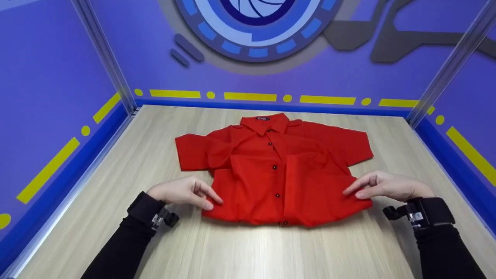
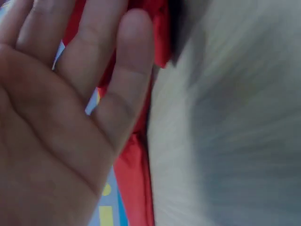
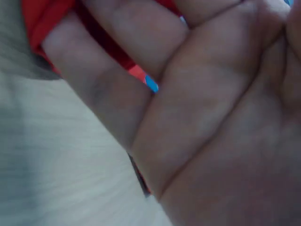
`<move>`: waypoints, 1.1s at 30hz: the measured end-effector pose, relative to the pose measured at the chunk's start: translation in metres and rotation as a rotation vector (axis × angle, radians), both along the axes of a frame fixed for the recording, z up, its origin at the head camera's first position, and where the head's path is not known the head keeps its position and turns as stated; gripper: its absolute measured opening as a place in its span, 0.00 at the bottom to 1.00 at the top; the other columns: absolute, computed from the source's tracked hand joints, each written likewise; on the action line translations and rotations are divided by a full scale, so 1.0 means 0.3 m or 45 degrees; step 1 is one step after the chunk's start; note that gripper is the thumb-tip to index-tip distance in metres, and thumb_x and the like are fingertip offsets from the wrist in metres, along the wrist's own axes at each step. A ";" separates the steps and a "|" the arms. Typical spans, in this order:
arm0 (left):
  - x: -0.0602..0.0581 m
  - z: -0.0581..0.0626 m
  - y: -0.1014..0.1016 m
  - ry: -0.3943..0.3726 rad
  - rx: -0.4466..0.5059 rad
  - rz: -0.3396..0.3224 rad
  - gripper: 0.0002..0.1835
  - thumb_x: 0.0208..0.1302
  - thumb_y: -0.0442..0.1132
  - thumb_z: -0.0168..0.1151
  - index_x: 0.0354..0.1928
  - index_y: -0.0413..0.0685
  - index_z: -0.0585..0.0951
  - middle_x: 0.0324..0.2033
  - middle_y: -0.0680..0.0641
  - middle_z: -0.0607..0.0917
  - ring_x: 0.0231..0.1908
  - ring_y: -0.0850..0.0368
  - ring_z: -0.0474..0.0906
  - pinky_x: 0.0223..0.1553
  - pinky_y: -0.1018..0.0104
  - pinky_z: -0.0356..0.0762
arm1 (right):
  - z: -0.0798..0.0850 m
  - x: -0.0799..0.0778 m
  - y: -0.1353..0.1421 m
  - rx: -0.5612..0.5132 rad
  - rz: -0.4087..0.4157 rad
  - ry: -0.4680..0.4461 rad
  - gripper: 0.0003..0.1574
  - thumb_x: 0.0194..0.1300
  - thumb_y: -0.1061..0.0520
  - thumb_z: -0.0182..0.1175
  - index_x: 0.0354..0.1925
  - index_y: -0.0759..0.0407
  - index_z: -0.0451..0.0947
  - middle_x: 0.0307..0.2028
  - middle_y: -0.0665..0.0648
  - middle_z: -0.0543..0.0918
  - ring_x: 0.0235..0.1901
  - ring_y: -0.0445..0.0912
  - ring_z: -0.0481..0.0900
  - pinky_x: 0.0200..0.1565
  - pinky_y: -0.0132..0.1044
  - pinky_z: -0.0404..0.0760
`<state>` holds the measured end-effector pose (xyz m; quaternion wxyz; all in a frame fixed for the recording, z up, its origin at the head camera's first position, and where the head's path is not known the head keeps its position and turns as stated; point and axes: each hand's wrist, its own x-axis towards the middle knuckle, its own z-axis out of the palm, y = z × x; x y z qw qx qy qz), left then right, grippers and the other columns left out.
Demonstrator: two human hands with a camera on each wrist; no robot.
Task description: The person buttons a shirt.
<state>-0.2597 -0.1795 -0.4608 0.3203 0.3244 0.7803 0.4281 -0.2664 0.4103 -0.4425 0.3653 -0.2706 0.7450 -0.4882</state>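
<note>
A red short-sleeved button-up shirt (image 1: pixel 263 186) is spread front up, its collar pointing away from me. Near its lower left corner is my left hand (image 1: pixel 186 192), the thumb and index finger on the cloth, pinching it. My right hand (image 1: pixel 387 186) pinches the lower right side in a similar way. Between the hands the lower front bulges and wrinkles, and its bottom edge curves. In the left wrist view, red cloth (image 2: pixel 141 179) shows behind the fingers, raised over a shadow. Cloth (image 3: pixel 42 21) also meets the fingertips in the right wrist view. Some fingertips are hidden.
The shirt lies on a light wood-grain table (image 1: pixel 240 252). Blue-purple panels with yellow dashes (image 1: pixel 250 96) enclose the back and both sides. Metal posts (image 1: pixel 104 50) stand at the back corners. Both wrists carry black straps with small cameras (image 1: pixel 170 219).
</note>
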 end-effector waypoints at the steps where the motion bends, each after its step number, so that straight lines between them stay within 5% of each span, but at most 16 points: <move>1: 0.003 -0.007 -0.002 -0.041 -0.021 -0.012 0.17 0.59 0.44 0.69 0.51 0.59 0.85 0.23 0.35 0.81 0.17 0.63 0.69 0.19 0.72 0.63 | -0.002 0.000 -0.003 0.016 0.022 -0.020 0.22 0.70 0.66 0.53 0.60 0.67 0.74 0.57 0.66 0.78 0.55 0.45 0.77 0.54 0.34 0.77; 4: 0.004 -0.015 -0.005 -0.124 -0.083 0.000 0.20 0.61 0.45 0.67 0.56 0.59 0.82 0.21 0.34 0.82 0.17 0.55 0.79 0.21 0.69 0.73 | -0.003 -0.002 -0.007 0.116 -0.020 -0.017 0.22 0.70 0.62 0.54 0.61 0.63 0.74 0.59 0.64 0.78 0.56 0.46 0.77 0.54 0.36 0.78; 7: -0.004 -0.006 0.002 -0.071 -0.085 0.134 0.20 0.63 0.46 0.65 0.58 0.57 0.81 0.23 0.38 0.85 0.22 0.46 0.85 0.27 0.61 0.82 | -0.001 -0.011 -0.011 0.211 -0.260 0.153 0.23 0.70 0.53 0.57 0.60 0.58 0.76 0.48 0.63 0.83 0.45 0.53 0.82 0.49 0.39 0.80; 12: -0.022 0.016 0.052 0.373 -0.142 0.574 0.21 0.62 0.51 0.65 0.56 0.54 0.81 0.26 0.47 0.81 0.24 0.55 0.76 0.25 0.66 0.75 | -0.005 -0.034 -0.029 0.320 -0.707 0.535 0.31 0.65 0.40 0.60 0.61 0.52 0.73 0.43 0.62 0.81 0.40 0.56 0.78 0.43 0.39 0.79; 16: -0.021 0.020 0.118 0.625 -0.299 0.844 0.32 0.58 0.59 0.66 0.62 0.54 0.75 0.43 0.48 0.79 0.43 0.54 0.74 0.40 0.63 0.75 | -0.029 -0.056 -0.055 0.384 -0.713 0.658 0.40 0.64 0.37 0.60 0.67 0.52 0.65 0.60 0.61 0.72 0.57 0.56 0.70 0.55 0.50 0.72; 20: -0.031 0.013 0.173 0.730 -0.459 0.853 0.42 0.56 0.59 0.68 0.70 0.52 0.66 0.60 0.43 0.73 0.58 0.45 0.69 0.57 0.50 0.72 | -0.065 -0.065 -0.080 0.452 -0.589 0.631 0.51 0.64 0.38 0.61 0.74 0.54 0.51 0.72 0.66 0.55 0.71 0.64 0.53 0.66 0.64 0.56; 24: -0.068 -0.012 0.188 0.712 -0.580 0.774 0.50 0.52 0.57 0.71 0.73 0.47 0.59 0.67 0.39 0.68 0.64 0.38 0.66 0.62 0.40 0.65 | -0.095 -0.071 -0.107 0.618 -0.507 0.624 0.60 0.60 0.34 0.63 0.76 0.56 0.44 0.75 0.69 0.45 0.73 0.69 0.39 0.67 0.70 0.40; 28: -0.116 -0.031 0.175 0.693 -0.621 0.769 0.62 0.46 0.58 0.75 0.77 0.48 0.48 0.69 0.39 0.65 0.67 0.40 0.63 0.63 0.39 0.64 | -0.100 -0.078 -0.124 0.791 -0.516 0.711 0.67 0.54 0.27 0.63 0.76 0.58 0.46 0.73 0.71 0.53 0.71 0.70 0.46 0.60 0.78 0.33; 33: -0.155 -0.024 0.175 0.640 -0.642 0.800 0.71 0.41 0.63 0.76 0.77 0.52 0.37 0.68 0.39 0.68 0.66 0.41 0.66 0.60 0.36 0.67 | -0.083 -0.069 -0.116 0.881 -0.538 0.724 0.72 0.51 0.24 0.63 0.75 0.64 0.45 0.72 0.72 0.54 0.70 0.68 0.51 0.57 0.81 0.36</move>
